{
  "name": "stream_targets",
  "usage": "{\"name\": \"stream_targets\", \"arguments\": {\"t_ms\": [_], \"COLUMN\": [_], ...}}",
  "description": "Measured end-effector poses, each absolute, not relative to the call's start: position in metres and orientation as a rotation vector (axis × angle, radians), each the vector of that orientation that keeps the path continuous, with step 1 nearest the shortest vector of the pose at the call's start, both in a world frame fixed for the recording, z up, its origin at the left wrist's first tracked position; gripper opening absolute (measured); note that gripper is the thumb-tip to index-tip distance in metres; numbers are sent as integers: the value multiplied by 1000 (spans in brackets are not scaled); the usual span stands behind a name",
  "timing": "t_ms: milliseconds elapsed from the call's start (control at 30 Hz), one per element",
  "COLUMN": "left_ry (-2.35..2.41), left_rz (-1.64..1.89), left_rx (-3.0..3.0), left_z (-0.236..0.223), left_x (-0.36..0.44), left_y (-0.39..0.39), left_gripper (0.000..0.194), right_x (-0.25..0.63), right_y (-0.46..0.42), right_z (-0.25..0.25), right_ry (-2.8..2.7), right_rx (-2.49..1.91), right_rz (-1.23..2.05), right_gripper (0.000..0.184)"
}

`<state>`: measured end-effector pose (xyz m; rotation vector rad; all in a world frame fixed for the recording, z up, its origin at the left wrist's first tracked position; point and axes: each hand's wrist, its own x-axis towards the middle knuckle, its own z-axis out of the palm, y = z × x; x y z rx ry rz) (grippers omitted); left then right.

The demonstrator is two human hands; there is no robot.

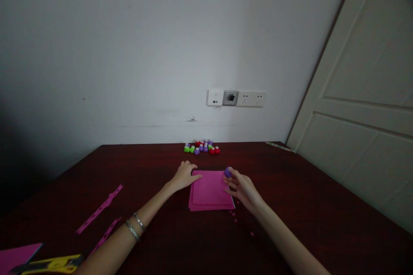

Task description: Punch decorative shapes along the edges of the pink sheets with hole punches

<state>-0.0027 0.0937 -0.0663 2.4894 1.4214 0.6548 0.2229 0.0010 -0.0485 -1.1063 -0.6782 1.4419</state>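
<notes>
A small stack of pink paper sheets [211, 189] lies in front of me, the upper sheet slightly smaller than the one under it. At its upper left corner is my left hand [184, 175], thumb stretched over the paper and apart from the fingers. Near the upper right corner, my right hand [243, 187] grips a small purple craft punch [227, 172] between thumb and index finger, its other fingers spread loosely. Whether the punch touches the paper edge I cannot tell. Tiny pink paper bits [234, 215] lie by the lower right corner.
Several red, green and purple punches [201, 147] stand at the table's back edge. On the left are pink strips with punched holes [100, 210], a yellow utility knife [51, 264] and more pink paper [17, 254]. Wall sockets [251, 99] sit above the dark red table [155, 240].
</notes>
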Motion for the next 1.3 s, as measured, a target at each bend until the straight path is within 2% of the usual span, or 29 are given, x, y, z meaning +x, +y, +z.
{"name": "stream_targets", "arguments": {"t_ms": [333, 733, 1000, 1300], "left_ry": [1340, 1152, 1163, 1130], "left_rz": [759, 685, 585, 727], "left_rx": [2346, 1826, 1707, 1616], "left_z": [-60, -61, -59, -30], "left_x": [2, 1, -3, -9], "left_y": [93, 102, 99, 95], "left_gripper": [16, 24, 18, 18], "right_x": [217, 215, 216, 227], "right_y": [-3, -2, -4, -12], "right_z": [-53, -50, -49, -22], "right_ry": [-714, -683, -699, -611], "right_rx": [-1122, -1155, -1117, -973], "right_rz": [1454, 1457, 1468, 1430], "right_gripper": [32, 29, 26, 19]}}
